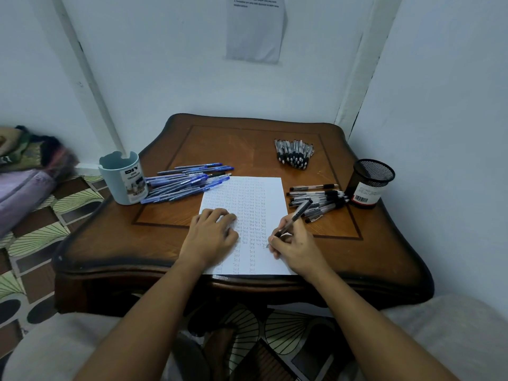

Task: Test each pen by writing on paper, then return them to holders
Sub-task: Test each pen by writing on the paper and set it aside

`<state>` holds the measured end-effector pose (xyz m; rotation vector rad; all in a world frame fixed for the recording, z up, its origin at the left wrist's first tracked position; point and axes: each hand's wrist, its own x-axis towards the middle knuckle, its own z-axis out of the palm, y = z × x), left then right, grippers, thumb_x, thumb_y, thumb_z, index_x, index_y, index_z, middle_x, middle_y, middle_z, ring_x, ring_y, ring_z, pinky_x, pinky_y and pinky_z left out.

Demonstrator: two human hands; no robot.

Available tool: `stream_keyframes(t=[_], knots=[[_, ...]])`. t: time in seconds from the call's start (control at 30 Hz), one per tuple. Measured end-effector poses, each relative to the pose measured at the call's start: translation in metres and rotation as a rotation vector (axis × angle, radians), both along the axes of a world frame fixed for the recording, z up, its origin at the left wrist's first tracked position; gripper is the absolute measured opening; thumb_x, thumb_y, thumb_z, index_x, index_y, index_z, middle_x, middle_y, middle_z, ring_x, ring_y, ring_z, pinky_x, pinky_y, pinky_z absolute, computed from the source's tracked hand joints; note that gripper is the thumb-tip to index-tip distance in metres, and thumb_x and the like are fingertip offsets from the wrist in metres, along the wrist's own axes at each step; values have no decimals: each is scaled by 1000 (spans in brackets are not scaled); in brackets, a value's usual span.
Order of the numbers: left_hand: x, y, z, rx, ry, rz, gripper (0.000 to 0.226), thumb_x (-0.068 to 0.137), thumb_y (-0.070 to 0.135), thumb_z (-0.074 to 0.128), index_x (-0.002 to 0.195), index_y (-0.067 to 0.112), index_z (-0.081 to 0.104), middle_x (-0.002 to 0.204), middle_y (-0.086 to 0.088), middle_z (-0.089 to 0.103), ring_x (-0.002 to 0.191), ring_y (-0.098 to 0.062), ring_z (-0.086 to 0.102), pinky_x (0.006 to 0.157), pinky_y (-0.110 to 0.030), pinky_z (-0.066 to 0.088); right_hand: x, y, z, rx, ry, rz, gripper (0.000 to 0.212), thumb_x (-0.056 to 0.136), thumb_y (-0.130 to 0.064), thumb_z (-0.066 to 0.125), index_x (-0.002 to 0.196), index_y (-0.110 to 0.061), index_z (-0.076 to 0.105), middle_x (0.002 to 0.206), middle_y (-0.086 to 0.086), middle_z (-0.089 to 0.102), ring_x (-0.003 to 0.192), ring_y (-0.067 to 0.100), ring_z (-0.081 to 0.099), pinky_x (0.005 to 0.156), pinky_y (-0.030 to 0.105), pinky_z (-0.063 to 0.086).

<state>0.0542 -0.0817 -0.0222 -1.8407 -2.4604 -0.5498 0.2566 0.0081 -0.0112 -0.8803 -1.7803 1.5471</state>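
Wood table (115, 243) w/ a white sheet (270, 193) lying at the near centre, its near edge at the table's near rim. Sheet is covered w/ rows of small "Test" words, densest in the far and middle part, thinner cols toward the near edge.

Left hand (211, 237) lies palm down on the sheet's left part, fingers straight-ish and spread, pressing the paper flat; holds nothing. Right hand (295, 248) grips a dark pen (295, 217) in a writing pinch, thumb & fingers curled round the lower barrel. Pen slants up and to the far right; its tip is at the sheet near the right-hand col of words, approx mid-height. Exact tip contact too small to tell.

Blue pens (187, 184) lie in a loose heap on the table left of the sheet, some tips overlapping its far-left corner. Just left of the heap stands a pale blue cup (123, 180), upright, label "DIY".

Black pens (319, 200) lie piled right of the sheet, near the right hand. Just right of that pile stands a black mesh cup (369, 182), upright, w/ a white/red label. A 2nd group, grey-black pens (294, 152), lies side by side at the far right of the table, apart from the rest.

Paper notice (255, 28) hangs on the far wall.
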Motion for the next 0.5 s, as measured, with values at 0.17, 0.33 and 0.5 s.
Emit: stream_keyframes(t=[0.17, 0.33, 0.5], knots=[[1, -1, 0, -5, -3, 1, 53, 89, 43, 29, 133, 28, 54, 134, 11, 49, 123, -11, 35, 100, -33, 24, 0, 1, -2, 12, -14, 9, 29, 89, 10, 61, 94, -12, 43, 78, 16, 59, 66, 31, 58, 58, 39, 47], [0, -1, 0, -5, -1, 0, 54, 89, 44, 27, 133, 28, 54, 134, 11, 49, 123, -11, 35, 101, -34, 25, 2, 3, -1, -42, 32, -25, 29, 90, 11, 62, 97, -10, 43, 79, 14, 62, 66, 31, 60, 56, 37, 49], [1, -1, 0, 8, -2, -1, 56, 88, 45, 26, 132, 28, 55, 133, 11, 50, 122, -11, 36, 101, -34, 26, -1, 2, -3, 1, -26, -40, 29, 89, 9, 62, 96, -12, 43, 80, 16, 60, 66, 28, 61, 57, 37, 50]])
